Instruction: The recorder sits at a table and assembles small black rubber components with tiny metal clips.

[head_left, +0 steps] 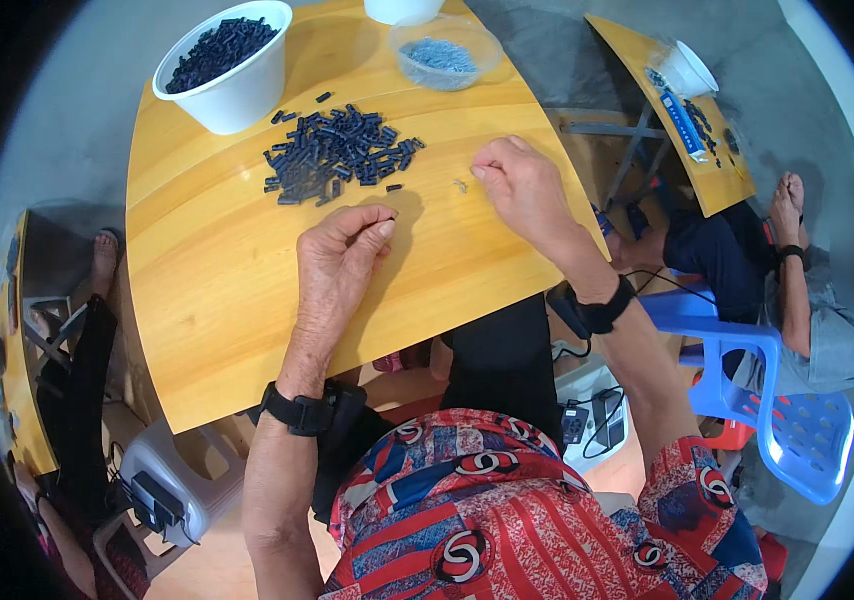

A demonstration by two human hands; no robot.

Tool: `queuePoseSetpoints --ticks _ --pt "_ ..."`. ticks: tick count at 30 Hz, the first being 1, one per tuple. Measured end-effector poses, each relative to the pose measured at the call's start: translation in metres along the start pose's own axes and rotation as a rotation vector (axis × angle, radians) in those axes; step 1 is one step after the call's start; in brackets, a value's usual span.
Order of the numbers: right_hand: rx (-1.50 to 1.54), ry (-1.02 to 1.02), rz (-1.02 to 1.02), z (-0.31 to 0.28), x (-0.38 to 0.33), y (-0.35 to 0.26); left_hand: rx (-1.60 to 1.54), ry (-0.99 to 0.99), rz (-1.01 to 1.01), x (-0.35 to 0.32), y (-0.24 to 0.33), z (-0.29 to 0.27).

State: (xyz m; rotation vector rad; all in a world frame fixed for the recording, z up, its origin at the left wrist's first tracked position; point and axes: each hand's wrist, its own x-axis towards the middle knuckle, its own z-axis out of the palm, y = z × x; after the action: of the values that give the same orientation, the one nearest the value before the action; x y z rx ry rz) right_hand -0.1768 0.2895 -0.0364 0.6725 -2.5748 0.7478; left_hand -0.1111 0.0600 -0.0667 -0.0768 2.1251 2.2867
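Note:
My left hand [342, 250] is closed in a pinch over the table, just on the near side of a heap of short black tubular pieces [332, 150]. A dark tip shows between its thumb and forefinger, probably one of those pieces, but mostly hidden. To the right, my right hand [525, 188] is also pinched, fingertips pointing left; whatever they hold is too small to make out. Beside those fingertips lie a few tiny metallic bits [461, 186]. One loose black piece [394, 188] rests between the heap and my left hand.
A white tub [232, 105] full of black pieces stands at the table's far left. A clear bowl [444, 58] of small silvery pieces sits far right, near another white container [402, 8]. At right, a person [817, 300] sits by a second table [717, 190] and a blue chair [737, 350].

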Motion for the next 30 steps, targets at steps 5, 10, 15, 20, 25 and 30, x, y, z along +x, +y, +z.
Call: queuePoseSetpoints --ticks 5,10,15,20,25,30 --pt "0.836 -0.248 0.513 -0.016 -0.006 -0.039 0.038 -0.05 0.022 0.0 0.0 -0.004" --pt "1.143 -0.318 0.675 0.006 -0.015 -0.064 -0.005 -0.106 0.02 0.001 -0.002 -0.011" --pt "1.076 -0.172 0.595 0.029 -0.019 -0.069 -0.067 -0.145 -0.047 0.001 0.002 -0.014" --pt "1.129 -0.168 0.65 0.036 -0.018 -0.071 -0.127 -0.116 0.069 -0.002 0.0 -0.015" --pt "1.138 -0.143 0.665 0.036 -0.02 -0.071 -0.099 -0.116 0.094 -0.002 0.002 -0.015" --pt "1.158 -0.094 0.57 0.036 -0.025 -0.071 -0.097 -0.122 0.052 -0.002 0.002 -0.013"
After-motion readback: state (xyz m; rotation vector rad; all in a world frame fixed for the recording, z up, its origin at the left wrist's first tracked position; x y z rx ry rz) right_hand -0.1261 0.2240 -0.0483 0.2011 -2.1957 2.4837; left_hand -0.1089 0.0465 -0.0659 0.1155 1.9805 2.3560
